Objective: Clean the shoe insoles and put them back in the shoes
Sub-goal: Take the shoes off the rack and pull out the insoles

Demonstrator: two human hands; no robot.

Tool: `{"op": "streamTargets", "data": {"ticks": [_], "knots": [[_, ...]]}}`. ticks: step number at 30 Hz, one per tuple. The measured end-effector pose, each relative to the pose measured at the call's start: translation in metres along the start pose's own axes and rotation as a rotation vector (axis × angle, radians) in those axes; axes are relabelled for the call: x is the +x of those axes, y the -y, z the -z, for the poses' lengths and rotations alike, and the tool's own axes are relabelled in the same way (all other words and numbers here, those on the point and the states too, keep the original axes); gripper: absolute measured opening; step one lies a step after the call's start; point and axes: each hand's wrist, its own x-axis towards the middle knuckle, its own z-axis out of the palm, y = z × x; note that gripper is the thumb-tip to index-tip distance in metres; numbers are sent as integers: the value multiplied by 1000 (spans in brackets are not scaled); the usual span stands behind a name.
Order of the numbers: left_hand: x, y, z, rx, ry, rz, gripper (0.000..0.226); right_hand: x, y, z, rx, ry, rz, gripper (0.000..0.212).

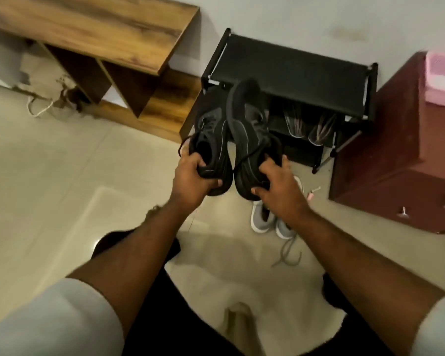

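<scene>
L to R. Low wooden bench w/ open shelf sits far left against the wall, a crumpled brown paper bag w/ cord handles under its near end. The pale tiled floor in front of it is the widest open room for setting things down.

Left hand is clenched round the heel of the left black lace-up trainer, fingers hooked inside the collar. Right hand grasps the heel of the right black trainer, thumb under the sole. Both shoes are held up, toes pointing at the black fabric-topped shoe rack. Insoles can't be seen; prob. inside the shoes, can't tell.

Risks, as I judge: black laces hang loose over the right shoe's side and could snag the fingers or the rack's metal frame if the shoes swing fwd. Toes are near the rack's top edge, so a knock is possible. Directly below the right hand lie grey trainers w/ white soles, laces trailing; dropping a shoe there would tangle things.

Right side is tight: dark red wooden cabinet w/ a pink box on top hems it in.
</scene>
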Motion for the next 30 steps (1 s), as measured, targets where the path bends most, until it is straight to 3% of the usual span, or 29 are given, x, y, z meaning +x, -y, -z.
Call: {"op": "streamTargets", "data": {"ticks": [3,6,9,13,15,19,23,27,30], "knots": [[-57,41,-24,14,-25,216,39,-46,-9,-48,-128,124,-43,37],[-94,88,-56,-53,18,498,42,-75,-27,-99,-271,364,-100,37],[-94,118,-85,-323,-65,821,49,-80,-49,-139,-347,550,-181,42],[-66,139,-115,-622,-226,973,55,-58,-85,-181,-399,714,-258,49],[-51,167,-130,-603,-196,986,61,-42,-108,-202,-439,768,-261,49],[-45,234,-168,-326,43,854,73,-13,-146,-234,-520,808,-229,46],[-48,262,-197,20,39,664,60,-3,-165,-258,-544,819,-201,51],[-37,271,-211,262,157,578,51,-9,-177,-281,-553,760,-175,57],[-27,284,-216,307,135,477,51,-5,-179,-295,-527,682,-164,56]]}}
